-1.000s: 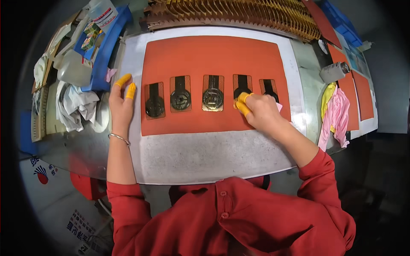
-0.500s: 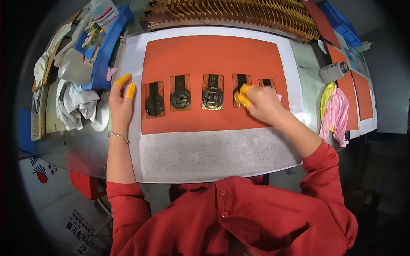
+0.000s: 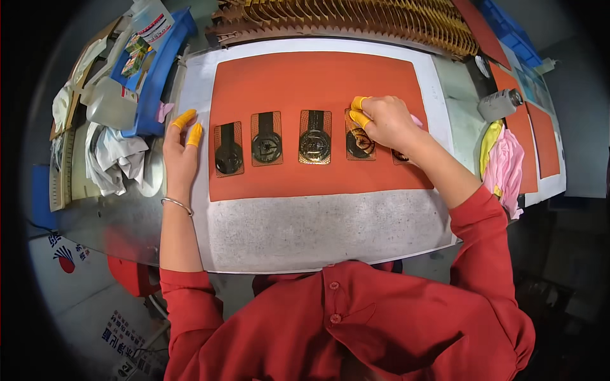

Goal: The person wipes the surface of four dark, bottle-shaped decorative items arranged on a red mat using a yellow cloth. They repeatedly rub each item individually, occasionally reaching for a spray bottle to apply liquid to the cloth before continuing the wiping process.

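Observation:
On an orange-red sheet point(image 3: 318, 76) lies a row of several dark rectangular plates, each with a round emblem and a black band above it. The middle plate point(image 3: 315, 146) shows gold lines in its emblem. My right hand point(image 3: 391, 124) is closed over the top of the fourth plate point(image 3: 361, 145), yellow finger cots on its fingertips; a bit of pink cloth point(image 3: 416, 120) peeks out from behind it. The last plate point(image 3: 400, 156) is mostly hidden by this hand. My left hand point(image 3: 181, 152), also with yellow finger cots, rests open on the sheet's left white border, holding nothing.
Along the back runs a brown rack point(image 3: 343, 25) of curved slats. A blue tray point(image 3: 149, 108), a white plastic jug point(image 3: 109, 101) and crumpled white cloths point(image 3: 114, 155) stand left. To the right are a grey bottle point(image 3: 500, 105) and a pink cloth point(image 3: 505, 162).
My right hand has moved up from the fourth plate's emblem to its top, uncovering the emblem, which shows gold lines. The left hand stays put.

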Demonstrator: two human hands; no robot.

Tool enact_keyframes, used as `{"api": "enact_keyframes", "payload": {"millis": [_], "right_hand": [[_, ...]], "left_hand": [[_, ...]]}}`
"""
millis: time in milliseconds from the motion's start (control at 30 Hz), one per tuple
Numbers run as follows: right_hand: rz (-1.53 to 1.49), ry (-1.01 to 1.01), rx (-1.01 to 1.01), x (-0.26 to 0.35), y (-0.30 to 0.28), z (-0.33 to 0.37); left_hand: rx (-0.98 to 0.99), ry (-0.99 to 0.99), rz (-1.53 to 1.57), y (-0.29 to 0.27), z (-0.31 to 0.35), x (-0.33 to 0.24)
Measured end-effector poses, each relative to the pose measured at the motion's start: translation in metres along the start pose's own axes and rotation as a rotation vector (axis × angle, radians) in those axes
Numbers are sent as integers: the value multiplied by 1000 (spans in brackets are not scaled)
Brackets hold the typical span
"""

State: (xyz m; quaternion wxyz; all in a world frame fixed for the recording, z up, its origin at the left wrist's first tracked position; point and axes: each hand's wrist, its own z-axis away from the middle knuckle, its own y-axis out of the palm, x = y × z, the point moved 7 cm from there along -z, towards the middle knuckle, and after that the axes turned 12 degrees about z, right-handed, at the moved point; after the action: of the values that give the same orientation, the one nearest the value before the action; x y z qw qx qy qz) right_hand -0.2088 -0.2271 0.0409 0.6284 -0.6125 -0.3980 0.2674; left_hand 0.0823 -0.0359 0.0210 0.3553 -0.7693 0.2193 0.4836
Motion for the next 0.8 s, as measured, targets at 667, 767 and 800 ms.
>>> {"api": "enact_keyframes", "payload": {"millis": [667,767,800], "right_hand": [[108,-134,23,21,5,22],[103,-71,-22,10,4,10],[89,-50,-60,4,1,6]], "left_hand": [[-23,0,50,-8,3,13],[-19,-11,19,-5,2,6],[-14,-9,0,-2,0,3]]}}
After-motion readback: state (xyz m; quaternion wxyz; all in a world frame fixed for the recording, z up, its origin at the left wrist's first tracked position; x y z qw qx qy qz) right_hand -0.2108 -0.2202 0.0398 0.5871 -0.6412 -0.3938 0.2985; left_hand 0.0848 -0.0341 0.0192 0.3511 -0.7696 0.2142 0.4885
